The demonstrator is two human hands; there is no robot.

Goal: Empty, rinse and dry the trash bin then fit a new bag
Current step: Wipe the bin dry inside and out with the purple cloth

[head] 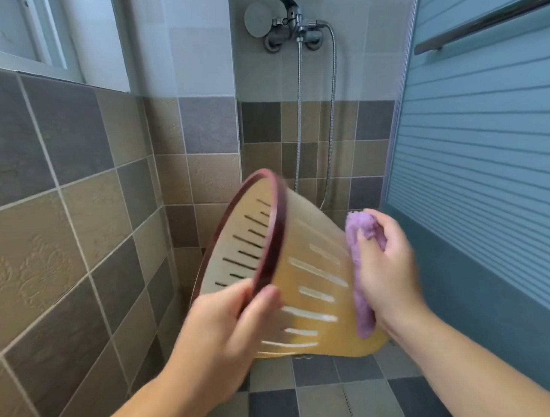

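Head view: slotted yellow trash bin held tilted in mid-air, empty inside. Left hand pinches its maroon rim; right hand clasps a purple cloth against the outer wall. Judged: emptying done, drying underway; no new bag seen.

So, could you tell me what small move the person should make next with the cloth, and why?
Probably slide the purple cloth further along the bin's outer wall. The left hand grips the dark red rim and holds the bin tipped on its side, while the right hand presses the cloth near the base, so most of the slotted wall looks unwiped.
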